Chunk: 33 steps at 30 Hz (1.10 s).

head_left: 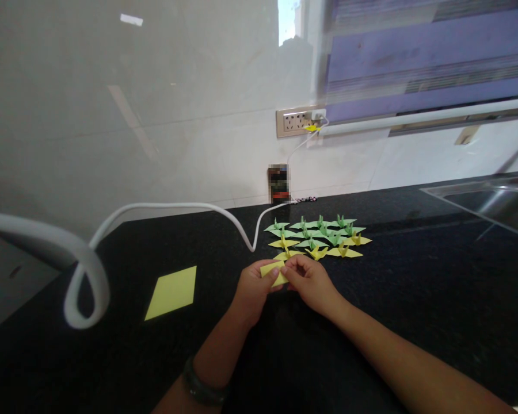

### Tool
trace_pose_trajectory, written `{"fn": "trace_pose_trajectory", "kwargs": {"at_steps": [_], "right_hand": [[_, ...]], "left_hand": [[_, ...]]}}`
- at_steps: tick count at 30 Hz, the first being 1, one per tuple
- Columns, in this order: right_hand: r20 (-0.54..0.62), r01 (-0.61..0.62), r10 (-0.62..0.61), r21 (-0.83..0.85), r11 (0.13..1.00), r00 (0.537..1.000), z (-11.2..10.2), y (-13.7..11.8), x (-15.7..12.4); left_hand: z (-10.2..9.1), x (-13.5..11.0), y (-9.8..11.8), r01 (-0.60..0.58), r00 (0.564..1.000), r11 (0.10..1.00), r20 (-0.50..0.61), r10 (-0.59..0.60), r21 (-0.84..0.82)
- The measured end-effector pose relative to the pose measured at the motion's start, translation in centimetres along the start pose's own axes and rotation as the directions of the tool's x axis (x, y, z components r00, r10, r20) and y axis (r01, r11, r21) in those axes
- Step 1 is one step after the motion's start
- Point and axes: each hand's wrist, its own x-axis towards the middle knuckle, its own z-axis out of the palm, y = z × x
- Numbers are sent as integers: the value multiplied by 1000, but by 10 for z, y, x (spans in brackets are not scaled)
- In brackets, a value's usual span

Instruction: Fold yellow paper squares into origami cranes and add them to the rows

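Both hands hold a small piece of folded yellow paper [273, 269] above the dark counter. My left hand [254, 287] grips its left side, thumb on top. On the right edge, my right hand [313, 283] pinches it between thumb and fingers. Just beyond the hands stand rows of folded paper cranes, green cranes [311, 242] behind and yellow cranes [344, 250] in front. A flat sheet of yellow paper [172, 292] lies on the counter to the left. The fingers hide part of the folded paper.
A thick white cable [176, 206] loops across the left of the black counter [125, 362]. Against the tiled wall leans a phone [278, 184], its picture blurred out, with a cord to the socket [293, 122]. A metal sink [492, 201] is at the far right.
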Motion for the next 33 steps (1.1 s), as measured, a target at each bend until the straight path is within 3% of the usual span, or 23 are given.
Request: {"fn": "trace_pose_trajectory", "kwargs": {"at_steps": [16,24,30,33], "right_hand": [[-72,-5,15,145,989,997,0,-3,1],[-3,-51,53,216,975,999,-4,-5,2],[-13,23,-23,-2,1000,1000,-9,-6,3],[7,123,-125,-223,967,992,-14,-5,4]], "left_hand": [[2,1,-1,-13,1000,1000,2,13,11],[3,-2,5,-14,1000,998,23,13,60],[-2,2,1,-63,997,972,46,54,228],[-7,3,1,-177,983,846,51,176,503]]}}
